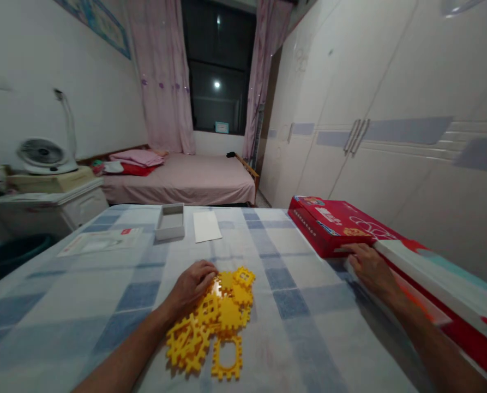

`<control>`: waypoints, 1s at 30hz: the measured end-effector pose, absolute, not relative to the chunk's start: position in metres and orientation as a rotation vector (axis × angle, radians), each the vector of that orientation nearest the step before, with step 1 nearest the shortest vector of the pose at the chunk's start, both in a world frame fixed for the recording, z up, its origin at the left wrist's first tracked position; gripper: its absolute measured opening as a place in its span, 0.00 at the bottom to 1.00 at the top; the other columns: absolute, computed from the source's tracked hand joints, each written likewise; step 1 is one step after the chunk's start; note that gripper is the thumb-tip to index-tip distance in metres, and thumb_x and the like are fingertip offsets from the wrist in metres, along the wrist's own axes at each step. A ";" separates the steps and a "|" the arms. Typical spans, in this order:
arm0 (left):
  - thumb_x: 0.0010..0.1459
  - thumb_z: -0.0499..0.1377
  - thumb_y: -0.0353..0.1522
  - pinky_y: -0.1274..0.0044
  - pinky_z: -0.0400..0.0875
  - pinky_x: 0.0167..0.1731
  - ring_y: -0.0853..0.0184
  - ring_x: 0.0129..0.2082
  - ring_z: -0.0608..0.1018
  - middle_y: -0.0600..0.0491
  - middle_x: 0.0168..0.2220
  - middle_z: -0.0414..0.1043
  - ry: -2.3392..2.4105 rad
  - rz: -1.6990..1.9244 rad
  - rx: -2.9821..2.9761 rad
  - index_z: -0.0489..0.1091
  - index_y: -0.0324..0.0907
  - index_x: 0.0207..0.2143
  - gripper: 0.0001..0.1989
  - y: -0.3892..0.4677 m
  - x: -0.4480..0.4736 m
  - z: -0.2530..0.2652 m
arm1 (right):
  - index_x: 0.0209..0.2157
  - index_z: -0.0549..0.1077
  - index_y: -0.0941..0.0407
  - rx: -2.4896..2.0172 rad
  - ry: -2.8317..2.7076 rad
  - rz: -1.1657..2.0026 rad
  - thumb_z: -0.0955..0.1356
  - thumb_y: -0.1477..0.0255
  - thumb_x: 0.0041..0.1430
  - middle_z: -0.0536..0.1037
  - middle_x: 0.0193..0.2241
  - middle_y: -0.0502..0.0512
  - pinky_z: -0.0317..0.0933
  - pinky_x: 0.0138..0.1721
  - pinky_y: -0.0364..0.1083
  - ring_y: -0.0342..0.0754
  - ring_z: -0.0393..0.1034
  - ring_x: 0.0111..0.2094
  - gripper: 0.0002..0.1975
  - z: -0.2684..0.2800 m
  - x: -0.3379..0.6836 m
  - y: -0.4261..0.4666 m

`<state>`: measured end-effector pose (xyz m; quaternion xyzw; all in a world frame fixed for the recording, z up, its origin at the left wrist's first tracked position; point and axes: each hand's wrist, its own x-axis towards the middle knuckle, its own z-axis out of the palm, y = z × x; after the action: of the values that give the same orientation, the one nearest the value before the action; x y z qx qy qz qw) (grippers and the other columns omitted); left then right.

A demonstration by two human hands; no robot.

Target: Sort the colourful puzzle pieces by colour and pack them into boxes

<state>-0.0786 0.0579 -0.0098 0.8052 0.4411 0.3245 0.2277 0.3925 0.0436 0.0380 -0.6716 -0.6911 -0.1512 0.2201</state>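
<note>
My left hand [196, 279] lies against the upper left side of a heap of yellow plastic interlocking pieces [230, 314]. Its fingers are loosely bent, the thumb is apart from them, and the fingertips touch the heap. Some pieces are solid squares with toothed edges, others have cut-out windows. A frame-shaped yellow piece [227, 357] with a round opening lies at the near end. On the right, my right hand [368, 267] has its fingers at the near corner of a red cardboard box [329, 218], gripping its edge. The fingertips' undersides are hidden.
A small grey open box [170, 222] and a white card [207, 226] lie farther back on the checked tablecloth [284, 284]. A clear plastic bag [100, 242] is at the left. A long white and red box [443, 278] runs along the right edge, under my right forearm.
</note>
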 end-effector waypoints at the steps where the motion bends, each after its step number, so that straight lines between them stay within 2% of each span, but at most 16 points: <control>1: 0.61 0.46 0.36 0.72 0.67 0.45 0.64 0.40 0.73 0.48 0.38 0.73 1.218 0.913 2.224 0.74 0.41 0.34 0.17 0.058 -0.078 -0.010 | 0.42 0.73 0.56 -1.771 -1.953 -0.325 0.57 0.71 0.57 0.74 0.43 0.59 0.61 0.50 0.53 0.53 0.68 0.45 0.18 0.036 0.371 0.050; 7: 0.60 0.48 0.32 0.75 0.67 0.43 0.66 0.39 0.73 0.49 0.36 0.73 1.260 0.960 2.247 0.75 0.41 0.33 0.15 0.058 -0.075 -0.010 | 0.51 0.68 0.56 -1.368 -2.289 0.230 0.59 0.71 0.57 0.69 0.53 0.58 0.55 0.57 0.52 0.49 0.63 0.54 0.20 0.020 0.216 0.089; 11: 0.59 0.49 0.30 0.75 0.67 0.42 0.66 0.38 0.73 0.50 0.35 0.73 1.250 0.983 2.262 0.75 0.41 0.32 0.14 0.058 -0.075 -0.011 | 0.55 0.64 0.55 -1.243 -2.494 0.325 0.58 0.73 0.59 0.63 0.58 0.59 0.52 0.58 0.53 0.50 0.57 0.58 0.22 0.023 0.134 0.123; 15: 0.58 0.50 0.28 0.75 0.67 0.42 0.66 0.37 0.73 0.49 0.35 0.74 1.262 0.999 2.264 0.75 0.41 0.31 0.13 0.059 -0.073 -0.011 | 0.56 0.62 0.51 -1.333 -2.617 0.315 0.59 0.70 0.61 0.60 0.60 0.56 0.52 0.56 0.55 0.51 0.54 0.59 0.21 0.028 0.081 0.155; 17: 0.57 0.51 0.28 0.75 0.67 0.41 0.66 0.37 0.73 0.49 0.35 0.74 1.271 1.003 2.266 0.75 0.41 0.31 0.13 0.060 -0.072 -0.012 | 0.56 0.62 0.53 -1.422 -2.584 0.300 0.59 0.65 0.61 0.61 0.60 0.60 0.54 0.53 0.58 0.55 0.55 0.58 0.22 0.027 0.063 0.168; 21: 0.56 0.52 0.27 0.76 0.67 0.42 0.66 0.37 0.74 0.49 0.35 0.74 1.286 1.006 2.286 0.75 0.40 0.31 0.12 0.064 -0.072 -0.018 | 0.58 0.58 0.58 -1.679 -2.451 0.242 0.58 0.54 0.59 0.66 0.54 0.69 0.57 0.47 0.62 0.62 0.61 0.54 0.31 0.024 0.033 0.186; 24: 0.55 0.52 0.27 0.76 0.67 0.41 0.66 0.36 0.73 0.50 0.34 0.74 1.312 0.978 2.323 0.75 0.40 0.28 0.11 0.067 -0.072 -0.021 | 0.54 0.63 0.61 -1.823 -2.389 0.167 0.60 0.48 0.55 0.70 0.48 0.72 0.57 0.45 0.62 0.65 0.65 0.50 0.36 0.024 0.015 0.190; 27: 0.54 0.53 0.26 0.78 0.67 0.39 0.67 0.35 0.73 0.51 0.33 0.73 1.349 0.940 2.357 0.74 0.39 0.28 0.10 0.068 -0.072 -0.022 | 0.46 0.70 0.66 -1.913 -2.348 0.063 0.63 0.50 0.53 0.72 0.44 0.75 0.57 0.45 0.62 0.67 0.66 0.49 0.33 0.024 0.000 0.188; 30: 0.54 0.53 0.26 0.78 0.67 0.38 0.67 0.35 0.73 0.50 0.33 0.73 1.372 0.906 2.377 0.75 0.38 0.30 0.10 0.068 -0.072 -0.022 | 0.40 0.73 0.64 -1.897 -2.380 0.011 0.62 0.57 0.55 0.75 0.40 0.73 0.61 0.43 0.57 0.63 0.69 0.46 0.24 0.026 -0.007 0.184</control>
<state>-0.0724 0.0675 -0.0217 0.8160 0.4709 0.3109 0.1254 -0.0072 0.1837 0.0255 -0.6226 -0.7810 0.0037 0.0490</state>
